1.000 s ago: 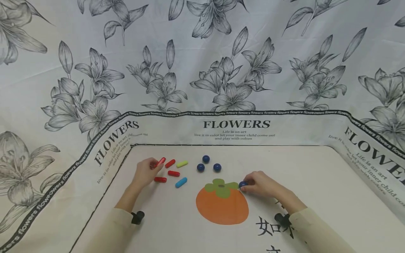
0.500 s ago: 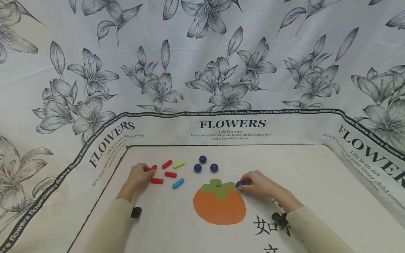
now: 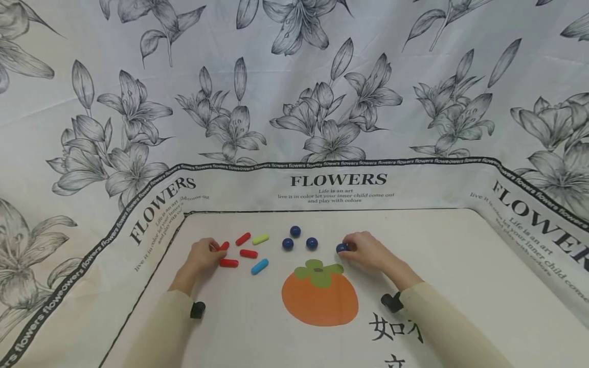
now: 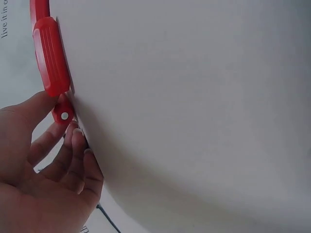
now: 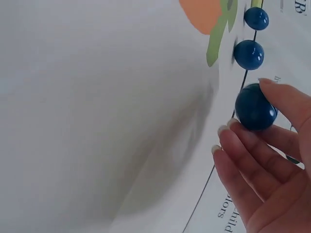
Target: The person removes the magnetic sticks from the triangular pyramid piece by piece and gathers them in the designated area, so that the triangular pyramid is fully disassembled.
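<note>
My left hand [image 3: 201,255] pinches a small red capsule-shaped piece [image 4: 63,111] with a white dot on its end, between thumb and index finger at the left of a loose cluster. Close to it lie more red capsule pieces [image 3: 248,253], one of them a ridged red piece [image 4: 51,56] just past the thumb. A yellow-green capsule [image 3: 261,238] and a blue capsule [image 3: 259,266] lie further right. My right hand [image 3: 368,253] holds a glossy dark blue ball [image 5: 255,108] between thumb and fingers, right of three similar blue balls [image 3: 312,244] grouped on the table.
The white tabletop cover [image 3: 239,317] carries a printed orange persimmon [image 3: 319,301] and black characters [image 3: 386,328]. Behind it rises a flower-printed cloth [image 3: 338,102]. Dark wrist cameras [image 3: 198,309] sit at both sleeves.
My right hand has carried the blue ball away from the persimmon's leaf, back and slightly left. My left hand has lowered its red piece beside the others. The head view has shifted slightly.
</note>
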The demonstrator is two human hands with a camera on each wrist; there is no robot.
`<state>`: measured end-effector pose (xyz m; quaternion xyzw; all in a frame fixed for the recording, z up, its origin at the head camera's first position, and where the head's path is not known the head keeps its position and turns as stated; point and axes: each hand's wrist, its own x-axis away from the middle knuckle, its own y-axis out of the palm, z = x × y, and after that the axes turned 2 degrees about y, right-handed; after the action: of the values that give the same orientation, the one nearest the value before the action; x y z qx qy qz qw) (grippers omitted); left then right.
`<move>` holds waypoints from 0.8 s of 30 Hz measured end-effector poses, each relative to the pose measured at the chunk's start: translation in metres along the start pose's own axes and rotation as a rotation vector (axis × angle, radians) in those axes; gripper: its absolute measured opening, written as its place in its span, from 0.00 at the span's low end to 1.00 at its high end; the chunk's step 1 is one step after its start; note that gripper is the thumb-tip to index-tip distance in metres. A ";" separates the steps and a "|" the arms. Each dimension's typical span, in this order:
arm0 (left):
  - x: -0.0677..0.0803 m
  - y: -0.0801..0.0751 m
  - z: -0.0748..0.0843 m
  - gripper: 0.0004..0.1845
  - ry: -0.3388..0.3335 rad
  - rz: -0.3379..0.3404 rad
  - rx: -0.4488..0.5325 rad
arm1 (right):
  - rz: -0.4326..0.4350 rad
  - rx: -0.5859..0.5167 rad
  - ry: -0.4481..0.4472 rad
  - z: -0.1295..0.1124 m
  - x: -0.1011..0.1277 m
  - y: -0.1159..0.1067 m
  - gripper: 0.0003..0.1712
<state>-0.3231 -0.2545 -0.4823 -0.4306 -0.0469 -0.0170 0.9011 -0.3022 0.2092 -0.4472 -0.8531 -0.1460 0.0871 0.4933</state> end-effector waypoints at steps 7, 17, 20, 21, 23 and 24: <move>0.001 -0.001 -0.002 0.17 0.000 -0.007 0.006 | 0.081 -0.002 0.082 -0.002 -0.030 0.010 0.17; 0.004 0.001 0.001 0.17 -0.013 -0.012 0.023 | 0.109 0.022 0.129 -0.005 -0.047 0.028 0.20; 0.005 0.000 -0.001 0.18 -0.027 -0.008 0.016 | 0.103 0.017 0.131 -0.006 -0.048 0.030 0.23; 0.006 -0.001 -0.001 0.19 -0.030 -0.010 0.013 | 0.100 0.014 0.135 -0.006 -0.047 0.030 0.24; 0.007 -0.004 -0.003 0.20 -0.034 -0.019 0.001 | 0.089 0.014 0.136 -0.006 -0.045 0.027 0.28; 0.008 -0.006 -0.005 0.20 -0.032 -0.028 -0.004 | 0.083 0.017 0.132 -0.005 -0.042 0.025 0.30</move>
<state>-0.3155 -0.2618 -0.4798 -0.4320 -0.0672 -0.0228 0.8991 -0.3366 0.1791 -0.4657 -0.8581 -0.0770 0.0524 0.5050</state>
